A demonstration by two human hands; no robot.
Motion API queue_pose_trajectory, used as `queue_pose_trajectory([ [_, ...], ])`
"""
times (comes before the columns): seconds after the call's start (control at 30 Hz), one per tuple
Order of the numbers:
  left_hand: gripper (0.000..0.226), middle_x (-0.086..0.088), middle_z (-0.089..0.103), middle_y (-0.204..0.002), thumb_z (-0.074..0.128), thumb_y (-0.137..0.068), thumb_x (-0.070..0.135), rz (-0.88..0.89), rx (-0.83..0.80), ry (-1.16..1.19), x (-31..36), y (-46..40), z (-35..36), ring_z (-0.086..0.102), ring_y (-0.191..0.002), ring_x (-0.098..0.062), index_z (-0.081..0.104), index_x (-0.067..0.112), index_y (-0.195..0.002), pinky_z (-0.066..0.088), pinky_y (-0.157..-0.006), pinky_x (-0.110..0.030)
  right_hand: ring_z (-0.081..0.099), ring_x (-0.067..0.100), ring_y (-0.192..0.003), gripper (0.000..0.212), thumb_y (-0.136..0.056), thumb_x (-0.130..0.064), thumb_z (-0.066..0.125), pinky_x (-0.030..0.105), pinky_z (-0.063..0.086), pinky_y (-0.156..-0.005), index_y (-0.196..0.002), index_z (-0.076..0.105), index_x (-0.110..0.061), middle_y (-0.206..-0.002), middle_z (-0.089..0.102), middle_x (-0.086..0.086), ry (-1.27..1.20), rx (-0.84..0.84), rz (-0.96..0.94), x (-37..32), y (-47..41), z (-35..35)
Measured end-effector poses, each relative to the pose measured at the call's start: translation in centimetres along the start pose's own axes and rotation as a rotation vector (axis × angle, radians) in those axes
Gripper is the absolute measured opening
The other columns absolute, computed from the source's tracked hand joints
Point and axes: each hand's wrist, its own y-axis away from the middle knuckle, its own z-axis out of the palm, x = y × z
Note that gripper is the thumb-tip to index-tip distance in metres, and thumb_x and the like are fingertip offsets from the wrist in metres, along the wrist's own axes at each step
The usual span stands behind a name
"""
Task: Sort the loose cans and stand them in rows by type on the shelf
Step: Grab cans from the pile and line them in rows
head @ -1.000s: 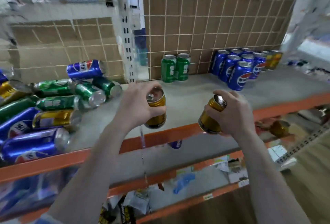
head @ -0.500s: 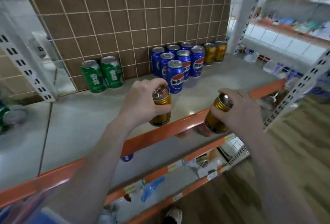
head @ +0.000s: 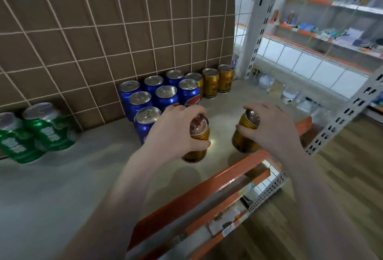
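My left hand (head: 176,129) grips a gold can (head: 196,141) by its top and side, held upright just above the grey shelf (head: 83,177). My right hand (head: 273,127) grips a second gold can (head: 244,135), tilted slightly, near the shelf's orange front edge (head: 207,189). Behind them, several blue cans (head: 157,94) stand in rows against the back wall. To the right of the blue ones stand three gold cans (head: 215,81). Two green cans (head: 35,131) stand at the far left by the wall.
A brown gridded panel (head: 103,32) backs the shelf. A white perforated upright (head: 252,32) closes the right end, with glassware (head: 288,94) beyond it. Lower orange shelves (head: 228,214) hold small packets. Wooden floor (head: 342,177) lies to the right.
The view has swung right; the pile of loose cans has left the frame. Both hands have carried their gold cans forward over the shelf, closer to the standing blue and gold rows.
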Motion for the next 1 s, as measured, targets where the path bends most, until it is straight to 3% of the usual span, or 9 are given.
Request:
queue_pose_trajectory([
  [0.17, 0.065, 0.01, 0.051, -0.122, 0.073, -0.069, 0.046, -0.048, -0.013, 0.012, 1.6, -4.7, 2.1, 0.043, -0.114, -0.013, 0.044, 0.036, -0.126, 0.043, -0.092, -0.03, 0.049, 0.023, -0.109, 0.054, -0.08, -0.047, 0.066, 0.029, 0.035, -0.084, -0.126, 0.053, -0.023, -0.114, 0.058, 0.004, -0.009, -0.099, -0.124, 4.6, -6.1, 0.5],
  [0.53, 0.069, 0.012, 0.045, -0.123, 0.076, -0.072, 0.038, -0.393, 0.058, 0.002, 7.2, -12.5, 7.0, 0.037, -0.115, -0.007, 0.038, 0.04, -0.131, 0.044, -0.092, -0.027, 0.052, 0.019, -0.107, 0.056, -0.078, -0.045, 0.07, 0.03, 0.042, -0.085, -0.128, 0.053, -0.026, -0.118, 0.058, 0.0, -0.098, -0.351, -0.545, 13.2, -19.4, 1.6],
  [0.73, 0.07, 0.022, 0.034, -0.108, 0.076, -0.073, 0.036, -0.46, 0.077, 0.009, 8.9, -13.9, 8.0, 0.033, -0.109, -0.002, 0.038, 0.042, -0.131, 0.043, -0.088, -0.021, 0.053, 0.016, -0.107, 0.061, -0.073, -0.037, 0.077, 0.031, 0.044, -0.086, -0.128, 0.054, -0.025, -0.121, 0.058, -0.002, -0.113, -0.48, -0.668, 14.2, -23.8, 2.7],
  [0.9, 0.07, 0.022, 0.035, -0.108, 0.075, -0.074, 0.037, -0.471, 0.078, -0.007, 9.0, -15.2, 8.5, 0.029, -0.107, 0.0, 0.038, 0.041, -0.132, 0.036, -0.084, -0.018, 0.046, 0.008, -0.085, 0.057, -0.073, -0.019, 0.077, 0.02, 0.034, -0.063, -0.125, 0.055, -0.025, -0.087, 0.046, -0.017, -0.116, -0.558, -0.689, 14.6, -25.2, 3.2],
  [0.93, 0.07, 0.021, 0.037, -0.11, 0.075, -0.074, 0.037, -0.472, 0.078, -0.009, 9.0, -15.4, 8.6, 0.03, -0.109, -0.001, 0.038, 0.04, -0.132, 0.036, -0.085, -0.018, 0.046, 0.008, -0.087, 0.058, -0.073, -0.017, 0.076, 0.018, 0.034, -0.064, -0.126, 0.055, -0.025, -0.088, 0.046, -0.018, -0.123, -0.582, -0.696, 14.6, -25.2, 3.3],
  [1.0, 0.07, 0.016, 0.043, -0.119, 0.075, -0.074, 0.037, -0.475, 0.078, -0.011, 9.0, -15.6, 8.9, 0.033, -0.115, -0.004, 0.038, 0.039, -0.133, 0.038, -0.087, -0.02, 0.049, 0.011, -0.103, 0.061, -0.075, -0.021, 0.076, 0.02, 0.038, -0.076, -0.13, 0.051, -0.026, -0.111, 0.053, -0.011, -0.141, -0.635, -0.689, 14.7, -25.3, 3.7],
])
